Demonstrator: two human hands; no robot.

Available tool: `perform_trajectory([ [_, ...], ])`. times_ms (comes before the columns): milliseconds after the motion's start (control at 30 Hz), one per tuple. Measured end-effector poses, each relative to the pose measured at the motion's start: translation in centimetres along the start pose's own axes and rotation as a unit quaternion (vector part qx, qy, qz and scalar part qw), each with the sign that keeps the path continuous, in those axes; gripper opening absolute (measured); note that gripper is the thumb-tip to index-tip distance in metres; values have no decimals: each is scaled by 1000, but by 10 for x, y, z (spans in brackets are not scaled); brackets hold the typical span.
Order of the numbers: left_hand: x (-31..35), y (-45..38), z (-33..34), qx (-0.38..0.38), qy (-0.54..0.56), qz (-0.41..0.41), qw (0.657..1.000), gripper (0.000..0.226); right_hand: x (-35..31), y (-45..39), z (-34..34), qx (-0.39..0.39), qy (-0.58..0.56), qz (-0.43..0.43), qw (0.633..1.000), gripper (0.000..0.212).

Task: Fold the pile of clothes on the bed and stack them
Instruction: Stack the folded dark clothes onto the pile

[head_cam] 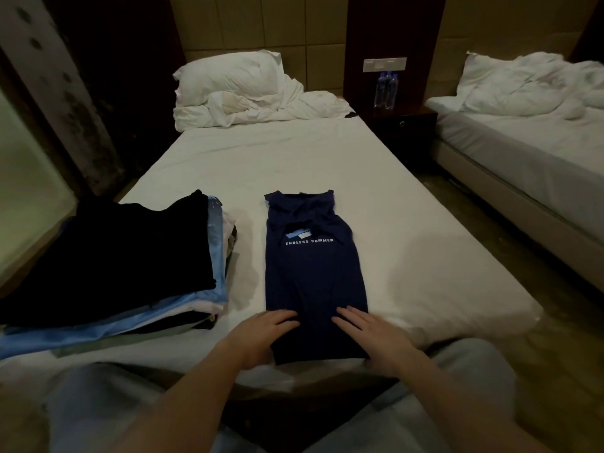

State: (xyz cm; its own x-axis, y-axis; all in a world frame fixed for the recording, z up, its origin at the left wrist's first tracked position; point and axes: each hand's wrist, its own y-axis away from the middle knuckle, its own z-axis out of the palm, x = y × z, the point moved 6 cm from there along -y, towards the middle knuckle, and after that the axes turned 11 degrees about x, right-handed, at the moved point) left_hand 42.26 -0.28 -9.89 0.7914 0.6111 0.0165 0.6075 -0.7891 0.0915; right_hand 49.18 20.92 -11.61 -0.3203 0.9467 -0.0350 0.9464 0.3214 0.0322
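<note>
A navy T-shirt (313,273) with white "ENDLESS SUMMER" print lies lengthwise on the white bed (294,158), its sides folded in to a narrow strip. My left hand (261,335) rests flat on its near left corner. My right hand (369,338) lies flat on the near right corner, fingers straight. To the left stands a stack of folded clothes (114,266), black on top, with light blue, white and dark layers below.
A pillow and rumpled white duvet (242,93) lie at the head of the bed. A dark nightstand (402,122) with water bottles (385,89) stands to the right, then a second bed (523,142). A curtain hangs at the left.
</note>
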Motion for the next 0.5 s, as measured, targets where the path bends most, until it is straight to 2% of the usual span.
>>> perform_trajectory([
  [100,2,-6,-3,22,6,-4,1000,69,-1,-1,-3,16,6,-8,1000,87],
  [167,0,-9,-5,27,27,-12,999,55,0,-4,-7,28,-15,2,999,71],
  [233,-4,-11,-7,31,68,-28,997,44,4,-8,-13,51,-45,29,997,53],
  [300,-13,-14,-9,55,146,-79,985,35,12,-13,-20,85,-83,67,991,39],
  [400,-24,-17,-20,138,296,-161,931,17,23,-23,-34,143,-185,132,963,21],
  [433,-28,-20,-26,171,343,-188,904,16,28,-27,-40,164,-225,157,948,18],
  [500,-40,-26,-41,245,439,-249,828,19,40,-39,-54,215,-286,207,910,16],
])
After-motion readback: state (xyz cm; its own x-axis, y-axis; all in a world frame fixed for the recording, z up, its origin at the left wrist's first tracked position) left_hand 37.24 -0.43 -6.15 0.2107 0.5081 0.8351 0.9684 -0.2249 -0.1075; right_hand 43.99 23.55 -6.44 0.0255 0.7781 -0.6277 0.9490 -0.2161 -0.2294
